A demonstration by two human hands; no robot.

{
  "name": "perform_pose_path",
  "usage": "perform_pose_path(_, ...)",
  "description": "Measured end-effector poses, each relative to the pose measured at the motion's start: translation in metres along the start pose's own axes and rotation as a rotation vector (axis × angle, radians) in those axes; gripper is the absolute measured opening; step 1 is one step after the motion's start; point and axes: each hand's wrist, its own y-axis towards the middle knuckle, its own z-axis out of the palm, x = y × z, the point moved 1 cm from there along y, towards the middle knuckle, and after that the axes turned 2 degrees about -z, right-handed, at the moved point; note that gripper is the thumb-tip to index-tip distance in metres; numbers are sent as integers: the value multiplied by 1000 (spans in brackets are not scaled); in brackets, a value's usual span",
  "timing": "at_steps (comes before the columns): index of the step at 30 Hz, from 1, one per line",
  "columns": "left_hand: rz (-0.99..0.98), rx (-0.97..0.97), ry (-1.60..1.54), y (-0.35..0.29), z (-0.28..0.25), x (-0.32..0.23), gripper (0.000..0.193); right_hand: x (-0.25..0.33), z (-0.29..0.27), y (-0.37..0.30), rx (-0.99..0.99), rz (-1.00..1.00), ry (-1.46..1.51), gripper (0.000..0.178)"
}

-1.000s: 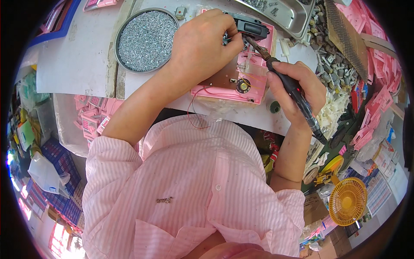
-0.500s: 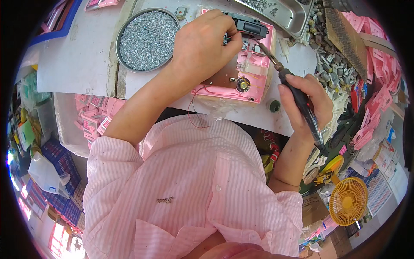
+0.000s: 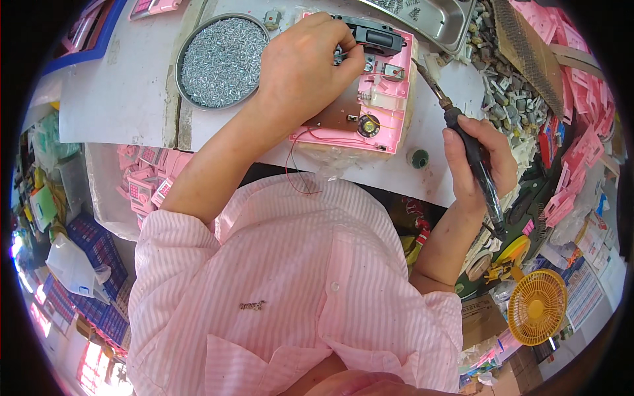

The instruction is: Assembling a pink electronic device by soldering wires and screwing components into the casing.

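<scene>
- I see the left hand over the upper left of an opened pink casing, its thumb and forefinger drawn close together; I cannot tell whether they pinch anything.
- Just right of those fingertips, and behind them, I have a black module on the casing.
- Below the same fingers lie a brown board and, further right, a small round speaker.
- I find the right hand well to the right, its fingers clamped around the black handle of a soldering iron; ahead of them, its tip points toward the casing's right edge.
- Left of the left fingers I see a round dish full of screws.
- Left of the right fingers sits a little green pot.
</scene>
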Motion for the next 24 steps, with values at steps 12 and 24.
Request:
perform_pose_path(12,63,137,-103,6,-22,-38,12,-6,-12,-11,-103,121,78,26)
perform_pose_path(24,461,335,118,23,-2,-25,12,-10,-22,-17,-96,73,34,26)
